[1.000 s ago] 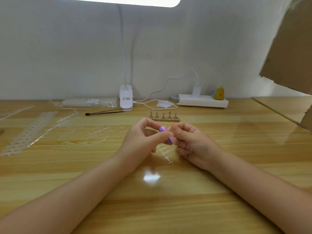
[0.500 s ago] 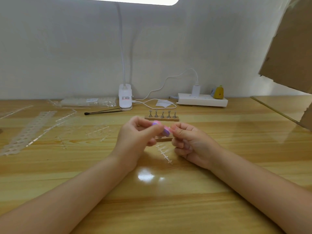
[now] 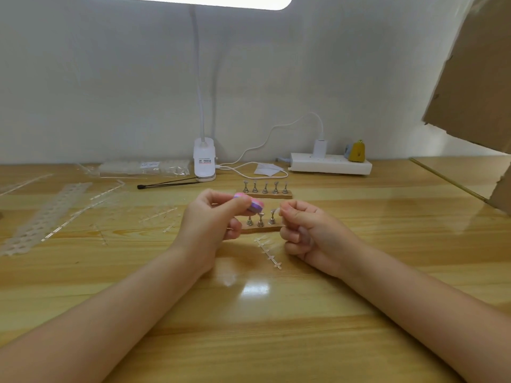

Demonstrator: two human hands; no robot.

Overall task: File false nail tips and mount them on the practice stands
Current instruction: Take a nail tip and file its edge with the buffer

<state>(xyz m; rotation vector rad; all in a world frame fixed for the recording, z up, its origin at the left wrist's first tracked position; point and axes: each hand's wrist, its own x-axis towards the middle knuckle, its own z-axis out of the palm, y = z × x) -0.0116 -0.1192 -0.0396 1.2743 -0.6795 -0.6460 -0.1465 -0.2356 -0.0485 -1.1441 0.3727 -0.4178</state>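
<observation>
My left hand (image 3: 214,217) pinches a small pink and purple file block (image 3: 250,204) between thumb and fingers. My right hand (image 3: 307,230) pinches a clear nail tip (image 3: 273,212) at its fingertips, just right of the block. Between and behind the hands stands a wooden practice stand (image 3: 261,228) with metal pegs, partly hidden by both hands. A second wooden stand (image 3: 266,192) with five metal pegs sits farther back. A clear sprue strip (image 3: 268,252) of nail tips lies on the table (image 3: 249,327) below the hands.
A white clip lamp (image 3: 204,161), a power strip (image 3: 330,165) with cables, a thin black tool (image 3: 171,185) and a clear packet (image 3: 143,168) line the back. Empty clear strips (image 3: 47,214) and loose sprues (image 3: 157,214) lie at left. Cardboard (image 3: 475,73) hangs at right.
The two hands have drawn apart. The file block and the nail tip no longer touch, and the near stand now shows between the hands.
</observation>
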